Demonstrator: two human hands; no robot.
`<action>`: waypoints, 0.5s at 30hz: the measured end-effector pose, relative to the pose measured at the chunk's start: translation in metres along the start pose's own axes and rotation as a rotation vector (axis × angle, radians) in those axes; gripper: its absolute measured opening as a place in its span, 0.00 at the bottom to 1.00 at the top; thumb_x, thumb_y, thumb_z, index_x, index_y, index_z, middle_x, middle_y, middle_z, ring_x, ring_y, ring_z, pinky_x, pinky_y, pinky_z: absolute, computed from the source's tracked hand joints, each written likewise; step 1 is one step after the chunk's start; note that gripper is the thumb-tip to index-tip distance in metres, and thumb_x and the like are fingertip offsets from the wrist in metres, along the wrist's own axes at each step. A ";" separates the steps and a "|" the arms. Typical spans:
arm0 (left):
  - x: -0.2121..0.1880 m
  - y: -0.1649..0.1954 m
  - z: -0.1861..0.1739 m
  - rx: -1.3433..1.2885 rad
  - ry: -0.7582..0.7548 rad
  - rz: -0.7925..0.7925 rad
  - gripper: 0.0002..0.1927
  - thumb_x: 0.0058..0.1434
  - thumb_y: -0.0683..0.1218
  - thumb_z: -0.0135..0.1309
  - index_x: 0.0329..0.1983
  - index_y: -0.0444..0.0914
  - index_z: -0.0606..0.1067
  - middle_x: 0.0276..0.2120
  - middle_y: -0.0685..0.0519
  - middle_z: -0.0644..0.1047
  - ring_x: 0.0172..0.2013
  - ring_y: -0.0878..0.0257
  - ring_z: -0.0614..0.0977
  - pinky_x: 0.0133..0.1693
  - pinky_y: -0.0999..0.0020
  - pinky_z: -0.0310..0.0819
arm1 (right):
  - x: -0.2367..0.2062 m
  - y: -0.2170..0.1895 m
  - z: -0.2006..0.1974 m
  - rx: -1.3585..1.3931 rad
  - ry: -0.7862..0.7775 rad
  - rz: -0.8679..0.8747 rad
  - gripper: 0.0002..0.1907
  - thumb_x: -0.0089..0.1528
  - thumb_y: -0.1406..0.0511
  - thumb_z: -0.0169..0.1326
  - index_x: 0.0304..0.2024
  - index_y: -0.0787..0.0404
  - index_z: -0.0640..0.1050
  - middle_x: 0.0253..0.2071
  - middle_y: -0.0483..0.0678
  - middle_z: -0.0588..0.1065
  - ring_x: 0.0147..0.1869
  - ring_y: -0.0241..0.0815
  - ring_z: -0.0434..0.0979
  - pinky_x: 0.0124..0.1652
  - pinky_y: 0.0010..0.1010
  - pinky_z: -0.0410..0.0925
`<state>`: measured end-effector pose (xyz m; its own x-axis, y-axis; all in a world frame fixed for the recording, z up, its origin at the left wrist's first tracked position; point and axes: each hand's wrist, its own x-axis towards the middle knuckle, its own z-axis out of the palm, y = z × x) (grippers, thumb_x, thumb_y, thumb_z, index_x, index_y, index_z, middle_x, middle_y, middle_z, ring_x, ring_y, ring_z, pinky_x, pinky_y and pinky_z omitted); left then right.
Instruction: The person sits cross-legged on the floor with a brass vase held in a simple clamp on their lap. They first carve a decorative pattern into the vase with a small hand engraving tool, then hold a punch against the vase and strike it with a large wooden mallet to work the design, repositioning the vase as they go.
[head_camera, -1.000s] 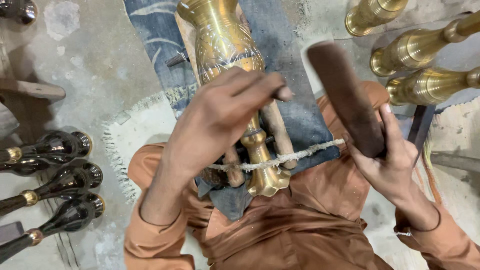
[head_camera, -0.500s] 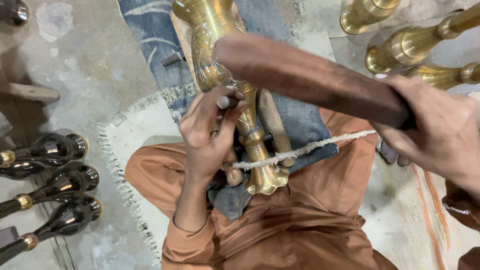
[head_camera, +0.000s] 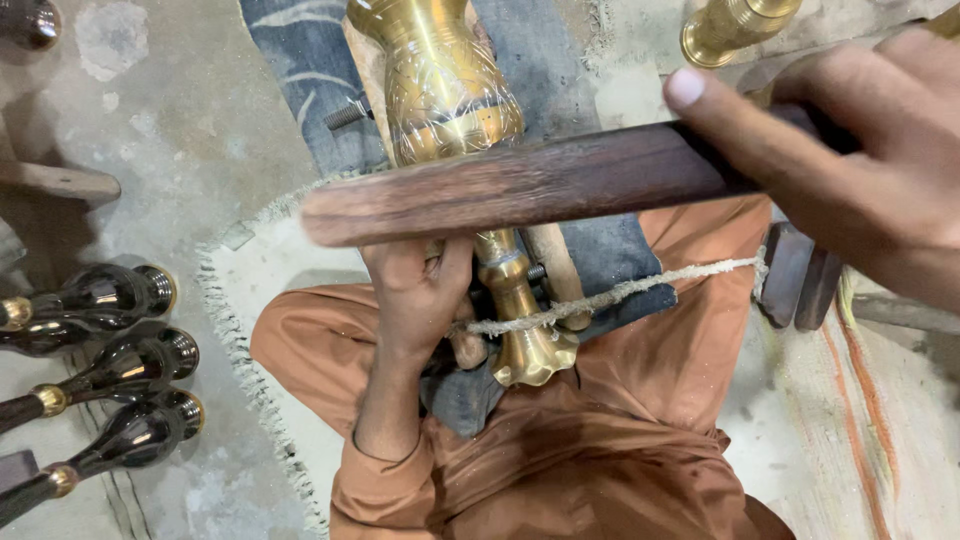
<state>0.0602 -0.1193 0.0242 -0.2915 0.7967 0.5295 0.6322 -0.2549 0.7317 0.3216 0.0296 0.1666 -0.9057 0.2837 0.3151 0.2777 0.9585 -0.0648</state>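
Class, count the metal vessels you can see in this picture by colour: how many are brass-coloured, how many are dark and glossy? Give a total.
Brass-coloured engraved vase on the lap: 1
Brass-coloured vessel at the top edge: 1
Dark glossy vessels with brass collars at the left: 3
Total: 5
A further dark rounded thing in the top left corner is cut off, so it is not counted.

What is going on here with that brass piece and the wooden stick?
A person sits on the floor with an engraved brass vase lying along their lap on a blue cloth. A rope is looped around its narrow stem. The left hand grips the stem area, though whether it holds a tool is hidden. The right hand holds a dark wooden stick across above the vase. Three dark glossy vases lie on the floor beside them.
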 end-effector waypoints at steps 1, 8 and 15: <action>-0.002 -0.001 0.001 -0.013 0.041 0.003 0.11 0.60 0.33 0.57 0.46 0.31 0.76 0.39 0.42 0.80 0.41 0.50 0.82 0.45 0.55 0.76 | 0.004 0.001 -0.002 -0.039 -0.044 -0.034 0.43 0.51 0.77 0.67 0.68 0.64 0.67 0.32 0.57 0.73 0.28 0.52 0.70 0.30 0.42 0.63; -0.005 0.004 0.006 0.037 0.055 -0.159 0.08 0.61 0.34 0.61 0.43 0.33 0.78 0.28 0.48 0.79 0.27 0.59 0.79 0.35 0.64 0.70 | 0.017 0.005 -0.004 -0.255 -0.338 -0.026 0.40 0.59 0.69 0.64 0.72 0.51 0.63 0.37 0.51 0.76 0.33 0.44 0.76 0.36 0.34 0.69; 0.006 0.028 0.008 -0.001 0.117 -0.210 0.09 0.66 0.34 0.61 0.47 0.31 0.76 0.36 0.48 0.81 0.31 0.62 0.80 0.38 0.66 0.74 | 0.030 0.005 0.001 0.089 0.005 -0.039 0.30 0.62 0.76 0.61 0.67 0.68 0.69 0.43 0.58 0.76 0.41 0.50 0.77 0.39 0.36 0.69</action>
<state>0.0822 -0.1176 0.0442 -0.4980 0.7633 0.4115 0.5478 -0.0910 0.8317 0.2954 0.0433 0.1747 -0.9135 0.2463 0.3237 0.2125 0.9676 -0.1365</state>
